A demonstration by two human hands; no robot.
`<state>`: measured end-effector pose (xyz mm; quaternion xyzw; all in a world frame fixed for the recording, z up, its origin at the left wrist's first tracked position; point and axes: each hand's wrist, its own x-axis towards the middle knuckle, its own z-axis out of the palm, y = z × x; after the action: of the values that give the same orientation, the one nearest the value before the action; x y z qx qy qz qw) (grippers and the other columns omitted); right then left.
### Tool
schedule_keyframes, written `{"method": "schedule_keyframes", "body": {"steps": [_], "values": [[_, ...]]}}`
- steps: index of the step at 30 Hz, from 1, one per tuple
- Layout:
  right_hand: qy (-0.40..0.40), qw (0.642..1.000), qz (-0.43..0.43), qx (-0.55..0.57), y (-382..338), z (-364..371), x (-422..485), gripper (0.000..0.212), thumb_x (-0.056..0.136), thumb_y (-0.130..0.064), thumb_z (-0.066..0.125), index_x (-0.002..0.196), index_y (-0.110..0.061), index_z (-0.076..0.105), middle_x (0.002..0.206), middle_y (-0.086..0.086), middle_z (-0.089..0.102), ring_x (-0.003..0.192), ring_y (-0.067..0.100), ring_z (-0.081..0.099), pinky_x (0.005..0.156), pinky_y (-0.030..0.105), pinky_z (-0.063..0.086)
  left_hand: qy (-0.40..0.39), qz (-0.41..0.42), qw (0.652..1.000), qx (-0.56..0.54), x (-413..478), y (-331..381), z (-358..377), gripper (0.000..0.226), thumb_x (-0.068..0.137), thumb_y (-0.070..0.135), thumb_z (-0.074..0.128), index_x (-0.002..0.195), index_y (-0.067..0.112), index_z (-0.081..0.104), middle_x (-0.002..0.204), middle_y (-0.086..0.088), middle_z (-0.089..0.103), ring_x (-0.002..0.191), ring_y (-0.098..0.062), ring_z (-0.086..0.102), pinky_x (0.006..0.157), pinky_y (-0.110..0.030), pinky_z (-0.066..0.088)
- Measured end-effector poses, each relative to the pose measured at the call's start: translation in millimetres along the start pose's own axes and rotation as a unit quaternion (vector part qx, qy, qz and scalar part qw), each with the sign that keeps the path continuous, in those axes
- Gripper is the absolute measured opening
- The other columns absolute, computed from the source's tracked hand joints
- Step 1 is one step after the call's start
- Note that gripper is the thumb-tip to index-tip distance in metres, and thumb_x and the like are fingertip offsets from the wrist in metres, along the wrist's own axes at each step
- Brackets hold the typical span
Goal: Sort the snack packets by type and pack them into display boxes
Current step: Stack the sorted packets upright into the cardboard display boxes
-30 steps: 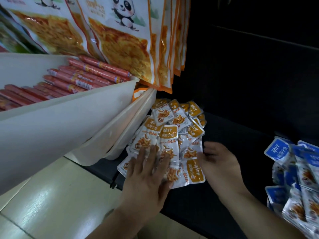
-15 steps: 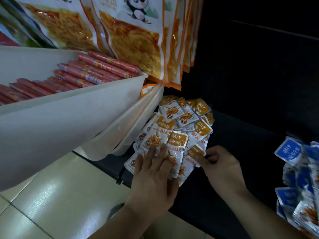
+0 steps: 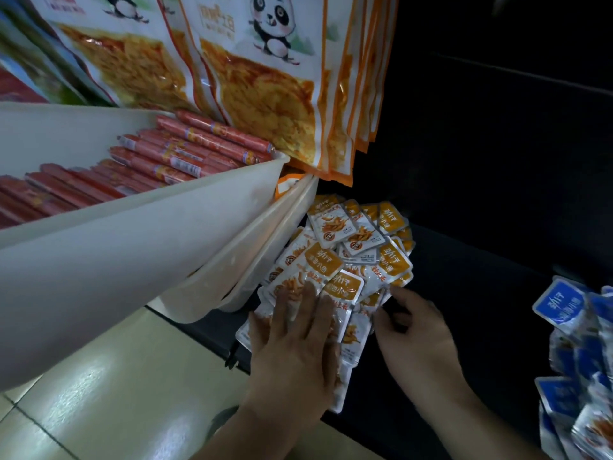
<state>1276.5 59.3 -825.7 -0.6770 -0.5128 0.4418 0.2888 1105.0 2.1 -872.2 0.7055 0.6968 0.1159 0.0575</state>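
Observation:
A heap of small orange-and-white snack packets [image 3: 356,250] lies in a dark box [image 3: 464,277] on the shelf. My left hand [image 3: 295,336] rests flat on the near packets with its fingers spread and straight. Just to the right, my right hand [image 3: 411,330] touches the right edge of the heap with curled fingers, and its fingertips pinch a packet there. A second pile of blue-and-white snack packets [image 3: 577,360] fills the far right edge of the head view.
A white tray [image 3: 139,247] of red sausage sticks [image 3: 172,157] juts out at left, above the orange heap. Large panda-printed snack bags [image 3: 265,84] hang overhead. A pale tiled floor [image 3: 109,393] shows at bottom left.
Both hands have pushed the orange packets further into the heap, bunching them tighter. My right hand moved from lying beside the heap to gripping at its right edge.

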Motion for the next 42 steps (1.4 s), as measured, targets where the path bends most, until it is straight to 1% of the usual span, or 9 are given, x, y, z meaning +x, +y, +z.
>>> {"method": "schedule_keyframes", "body": {"steps": [5, 9, 12, 15, 25, 28, 32, 37, 42], "values": [[-0.072, 0.993, 0.007, 0.096, -13, 23, -12, 0.052, 0.096, -0.022, 0.067, 0.138, -0.05, 0.054, 0.136, -0.022, 0.057, 0.122, -0.001, 0.057, 0.087, 0.015, 0.048, 0.01, 0.007, 1.0, -0.023, 11, -2, -1, 0.054, 0.098, 0.04, 0.039, 0.15, 0.029, 0.049, 0.162, -0.005, 0.043, 0.149, -0.043, 0.038, 0.098, -0.073, 0.043], [-0.1, 0.992, 0.01, 0.08, -16, 24, -8, 0.054, 0.097, -0.032, 0.068, 0.144, -0.05, 0.05, 0.142, -0.025, 0.054, 0.13, 0.0, 0.053, 0.107, 0.028, 0.049, 0.028, 0.02, 0.998, -0.045, 15, -7, -7, 0.052, 0.099, 0.042, 0.037, 0.148, 0.031, 0.053, 0.159, -0.006, 0.048, 0.148, -0.045, 0.038, 0.1, -0.07, 0.045], [-0.058, 0.996, 0.01, 0.072, -19, 6, -3, 0.039, 0.096, -0.023, 0.068, 0.123, -0.052, 0.063, 0.121, -0.02, 0.069, 0.107, -0.005, 0.065, 0.089, 0.021, 0.057, 0.026, 0.017, 0.999, -0.025, 10, -5, -7, 0.051, 0.101, 0.043, 0.044, 0.151, 0.032, 0.049, 0.162, -0.006, 0.042, 0.152, -0.041, 0.032, 0.106, -0.07, 0.039], [0.001, 0.996, 0.015, 0.089, -19, -15, 9, 0.044, 0.097, -0.023, 0.066, 0.122, -0.058, 0.057, 0.125, -0.022, 0.059, 0.114, -0.003, 0.057, 0.09, 0.024, 0.048, 0.037, 0.029, 0.999, -0.017, 12, -2, -8, 0.053, 0.098, 0.041, 0.048, 0.15, 0.028, 0.05, 0.164, -0.009, 0.039, 0.154, -0.041, 0.028, 0.11, -0.074, 0.034], [-0.083, 0.992, 0.008, 0.1, -32, -15, 33, 0.039, 0.098, -0.024, 0.068, 0.112, -0.06, 0.063, 0.121, -0.032, 0.06, 0.11, -0.012, 0.055, 0.08, 0.01, 0.042, 0.016, 0.021, 0.998, -0.05, 37, 7, -18, 0.052, 0.095, 0.037, 0.057, 0.146, 0.033, 0.049, 0.158, -0.002, 0.046, 0.148, -0.031, 0.04, 0.112, -0.059, 0.043], [-0.047, 0.995, 0.007, 0.093, -28, -24, 35, 0.038, 0.098, -0.025, 0.068, 0.126, -0.051, 0.063, 0.125, -0.019, 0.064, 0.107, -0.008, 0.061, 0.078, 0.011, 0.046, 0.036, 0.056, 0.995, -0.08, 61, 12, -31, 0.054, 0.098, 0.033, 0.053, 0.15, 0.031, 0.042, 0.166, 0.0, 0.029, 0.154, -0.03, 0.026, 0.12, -0.054, 0.034], [-0.091, 0.992, 0.002, 0.088, -24, -25, 37, 0.045, 0.101, -0.023, 0.065, 0.133, -0.053, 0.059, 0.108, -0.028, 0.071, 0.089, -0.026, 0.059, 0.063, 0.002, 0.047, -0.086, 0.039, 0.993, -0.077, 126, 9, -41, 0.076, 0.1, 0.039, 0.053, 0.165, 0.032, 0.013, 0.174, 0.001, 0.001, 0.16, -0.027, -0.005, 0.127, -0.052, 0.019], [-0.137, 0.989, -0.005, 0.06, -20, -21, 42, 0.057, 0.099, -0.035, 0.065, 0.139, -0.069, 0.043, 0.135, -0.03, 0.058, 0.116, -0.013, 0.057, 0.091, 0.015, 0.048, -0.047, 0.081, 0.993, -0.068, 126, -4, -25, 0.064, 0.1, 0.048, 0.042, 0.16, 0.028, 0.033, 0.152, -0.005, 0.043, 0.144, -0.036, 0.035, 0.113, -0.055, 0.04], [-0.134, 0.99, -0.033, -0.018, -11, -16, 52, 0.065, 0.097, -0.033, 0.065, 0.152, -0.054, 0.038, 0.154, -0.035, 0.035, 0.144, 0.001, 0.037, 0.12, 0.033, 0.036, 0.02, 0.097, 0.994, -0.039, 96, -4, -18, 0.037, 0.102, 0.04, 0.048, 0.127, 0.019, 0.066, 0.124, -0.002, 0.054, 0.132, -0.033, 0.048, 0.108, -0.055, 0.042]]}}
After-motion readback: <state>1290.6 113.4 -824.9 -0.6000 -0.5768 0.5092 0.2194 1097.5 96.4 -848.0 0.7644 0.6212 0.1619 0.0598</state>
